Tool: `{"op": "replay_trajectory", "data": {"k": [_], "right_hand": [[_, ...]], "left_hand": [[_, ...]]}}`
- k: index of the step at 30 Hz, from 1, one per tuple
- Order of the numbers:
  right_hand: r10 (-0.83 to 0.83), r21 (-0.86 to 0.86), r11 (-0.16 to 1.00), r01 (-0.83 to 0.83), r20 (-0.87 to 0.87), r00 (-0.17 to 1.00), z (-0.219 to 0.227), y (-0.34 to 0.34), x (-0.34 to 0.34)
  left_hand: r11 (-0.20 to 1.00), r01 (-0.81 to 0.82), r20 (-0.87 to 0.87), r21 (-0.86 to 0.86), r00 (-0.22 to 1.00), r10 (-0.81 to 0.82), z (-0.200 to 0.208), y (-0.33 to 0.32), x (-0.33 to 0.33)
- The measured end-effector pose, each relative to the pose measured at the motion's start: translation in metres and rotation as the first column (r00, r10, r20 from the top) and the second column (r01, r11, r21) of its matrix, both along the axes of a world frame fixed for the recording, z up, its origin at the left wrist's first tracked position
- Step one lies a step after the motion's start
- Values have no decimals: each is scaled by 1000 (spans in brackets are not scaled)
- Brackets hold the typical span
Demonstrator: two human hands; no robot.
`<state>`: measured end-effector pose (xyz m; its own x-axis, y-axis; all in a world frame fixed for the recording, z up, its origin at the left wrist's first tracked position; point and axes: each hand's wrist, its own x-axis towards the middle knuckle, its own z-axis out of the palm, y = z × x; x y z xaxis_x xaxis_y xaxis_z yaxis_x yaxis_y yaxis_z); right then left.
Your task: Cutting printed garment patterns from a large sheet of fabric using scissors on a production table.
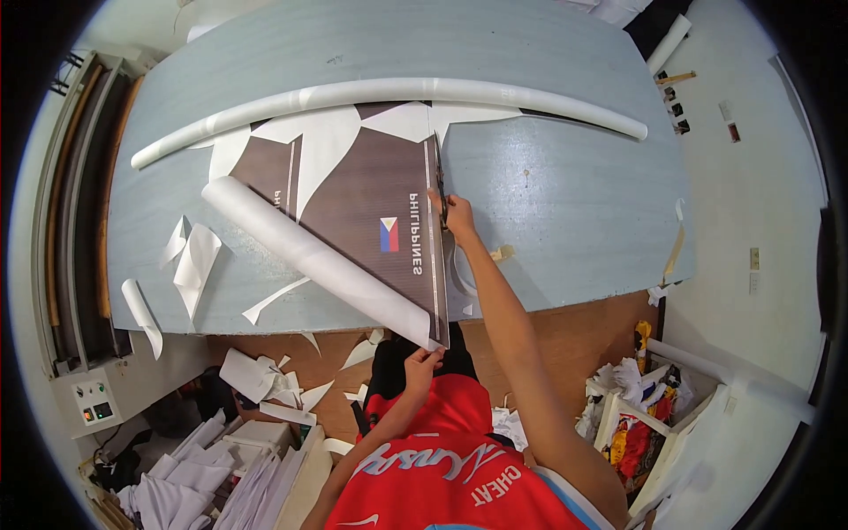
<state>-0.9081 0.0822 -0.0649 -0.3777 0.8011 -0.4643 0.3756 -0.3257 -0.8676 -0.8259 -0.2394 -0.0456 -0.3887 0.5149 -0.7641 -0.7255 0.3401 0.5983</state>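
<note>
A dark brown printed paper sheet (362, 181) with a small flag and lettering lies across the middle of the blue-grey table (565, 221). My right hand (458, 218) grips a pair of black scissors (442, 185) at the sheet's right edge, blades pointing to the far side. Down at the near table edge, my left hand (423, 367) pinches the sheet's lower corner. A white rolled-up part of the paper (309, 252) slants over the print toward that hand. Narrow cut strips curl beside my right wrist.
A long white paper roll (389, 91) spans the far half of the table. Offcuts (196, 265) lie at the left and on the brown floor (340, 340). A machine with rollers (88, 212) stands left. Bins of fabric scraps (632, 442) and folded white material (190, 481) flank me.
</note>
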Motion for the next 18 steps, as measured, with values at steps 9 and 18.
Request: {"op": "replay_trajectory", "data": {"k": [9, 18], "right_hand": [[15, -65, 998, -23, -120, 993, -10, 12, 5], [229, -31, 973, -227, 73, 971, 4, 11, 61]], "left_hand": [[1000, -2, 22, -3, 1000, 2, -9, -2, 2], [974, -155, -585, -163, 811, 31, -54, 17, 7]]}}
